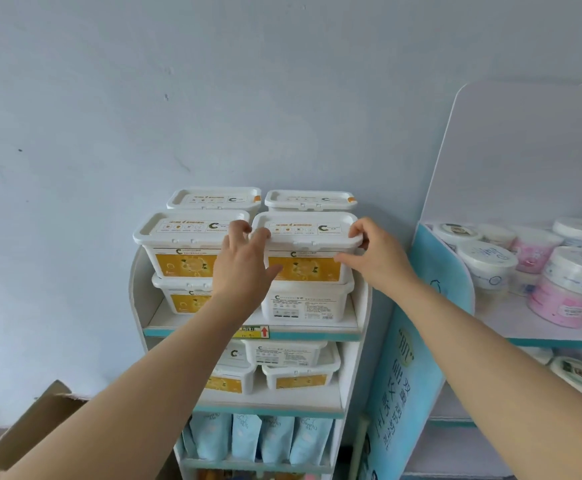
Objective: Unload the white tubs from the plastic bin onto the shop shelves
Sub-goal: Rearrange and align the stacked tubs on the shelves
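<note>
Fingers of left hand (242,265) and right hand (377,261) curl over both lid ends of a tub (306,237), likely to square it on the lower tub (303,306) at the shelf's (165,318) front right.

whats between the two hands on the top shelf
In the head view, one white tub: the left hand and right hand hold its lid's two ends.

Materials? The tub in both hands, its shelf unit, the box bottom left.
Tub: moulded white plastic, slight sheen; clip-on lid, printed yellow label. Shelf unit: probably white laminated board, teal edging; core hidden. Box: brown cardboard, matte, ragged flap edge.
</note>
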A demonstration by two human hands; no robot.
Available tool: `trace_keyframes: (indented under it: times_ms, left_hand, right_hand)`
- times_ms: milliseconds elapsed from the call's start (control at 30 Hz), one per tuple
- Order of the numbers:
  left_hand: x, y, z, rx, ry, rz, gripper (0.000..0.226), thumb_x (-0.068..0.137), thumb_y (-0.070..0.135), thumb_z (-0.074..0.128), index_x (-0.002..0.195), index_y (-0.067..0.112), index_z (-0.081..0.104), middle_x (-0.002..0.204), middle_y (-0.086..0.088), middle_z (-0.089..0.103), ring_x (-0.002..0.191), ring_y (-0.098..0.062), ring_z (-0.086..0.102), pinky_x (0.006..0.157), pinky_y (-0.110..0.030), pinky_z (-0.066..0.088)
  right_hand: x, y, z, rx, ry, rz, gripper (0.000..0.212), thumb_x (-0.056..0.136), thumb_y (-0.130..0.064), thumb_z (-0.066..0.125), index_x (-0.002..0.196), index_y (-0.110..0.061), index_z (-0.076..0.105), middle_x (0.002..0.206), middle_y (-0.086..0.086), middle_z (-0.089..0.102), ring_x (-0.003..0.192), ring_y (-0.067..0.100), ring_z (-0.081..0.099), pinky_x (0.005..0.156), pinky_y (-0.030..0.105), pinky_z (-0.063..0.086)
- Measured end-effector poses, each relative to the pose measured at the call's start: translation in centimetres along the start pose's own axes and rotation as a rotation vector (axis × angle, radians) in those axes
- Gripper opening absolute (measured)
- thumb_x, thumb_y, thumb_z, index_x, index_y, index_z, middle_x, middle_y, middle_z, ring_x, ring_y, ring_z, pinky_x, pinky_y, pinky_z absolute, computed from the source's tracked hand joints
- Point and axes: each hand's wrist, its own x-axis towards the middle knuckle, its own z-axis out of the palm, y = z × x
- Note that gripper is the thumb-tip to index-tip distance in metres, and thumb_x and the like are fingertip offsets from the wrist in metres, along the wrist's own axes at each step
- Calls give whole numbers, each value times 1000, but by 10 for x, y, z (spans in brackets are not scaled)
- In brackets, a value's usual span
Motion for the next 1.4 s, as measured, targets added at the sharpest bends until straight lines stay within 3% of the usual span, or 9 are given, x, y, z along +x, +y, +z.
trace_keyframes:
  times_ms: [167, 333, 500, 700, 900, 1033, 1167, 1267, 1400]
  left_hand:
    - [5, 11, 7, 156, 64, 85, 50, 75, 48, 73, 113, 24, 52, 124, 3, 47, 121, -25, 34, 101, -34, 31]
    - [14, 17, 3, -35, 27, 126, 41, 69, 31, 82, 88, 20, 48, 104, 7, 54, 98, -22, 48, 85, -32, 40]
    - [20, 35, -15, -225, 87, 129, 41, 64, 19, 85, 74, 19, 44, 112, 8, 58, 102, -18, 49, 82, -34, 44]
    - [33, 49, -51, -371, 184, 90, 40, 63, 10, 84, 71, 16, 45, 114, 7, 58, 106, -15, 48, 78, -25, 37]
    - [28, 31, -64, -364, 210, -18, 37, 65, 10, 84, 74, 15, 48, 113, 8, 57, 103, -12, 49, 78, -22, 35]
    - [22, 22, -72, -369, 259, -66, 36, 66, 11, 83, 76, 15, 49, 107, 10, 56, 98, -9, 46, 76, -20, 33]
    - [22, 15, -83, -369, 299, -77, 37, 65, 12, 84, 76, 17, 49, 103, 13, 54, 100, -11, 48, 75, -21, 33]
    - [22, 10, -86, -348, 311, -78, 36, 66, 12, 83, 77, 17, 49, 103, 13, 54, 101, -10, 47, 76, -21, 34]
    - [22, 5, -85, -340, 318, -80, 37, 67, 12, 83, 77, 18, 48, 103, 12, 54, 100, -11, 48, 77, -22, 37]
  right_hand:
    - [0, 7, -2, 22, 72, -60, 36, 68, -31, 83, 82, -19, 52, 68, -14, 52, 58, 5, 42, 51, 20, 33]
    - [-4, 10, -8, 56, 82, -136, 34, 69, -26, 83, 80, -21, 52, 72, -14, 56, 57, 4, 45, 49, 13, 35]
    - [0, 13, -29, 161, 139, -189, 34, 66, -21, 83, 80, -26, 53, 87, -4, 66, 82, 25, 62, 69, 45, 53]
    - [6, 2, -41, 312, 150, -179, 62, 71, -22, 82, 120, -21, 44, 122, -8, 59, 105, 7, 61, 90, 23, 49]
    - [-1, 19, -12, -9, -182, -55, 55, 73, -33, 80, 121, -20, 56, 124, -5, 62, 111, 13, 59, 94, 32, 49]
    - [-6, 26, 10, -339, -389, -111, 41, 77, -37, 74, 115, -24, 62, 113, -9, 61, 93, 9, 56, 76, 22, 44]
    - [-3, 28, 19, -540, -332, -244, 9, 82, -30, 65, 88, -24, 62, 93, -10, 60, 83, 9, 53, 66, 18, 34]
    - [-4, 22, 20, -562, -271, -323, 15, 86, -35, 60, 79, -26, 51, 86, -11, 54, 85, 10, 50, 72, 20, 36]
    - [-5, 9, 17, -341, -220, -274, 22, 82, -43, 67, 81, -24, 57, 89, -12, 56, 86, 7, 53, 78, 22, 45]
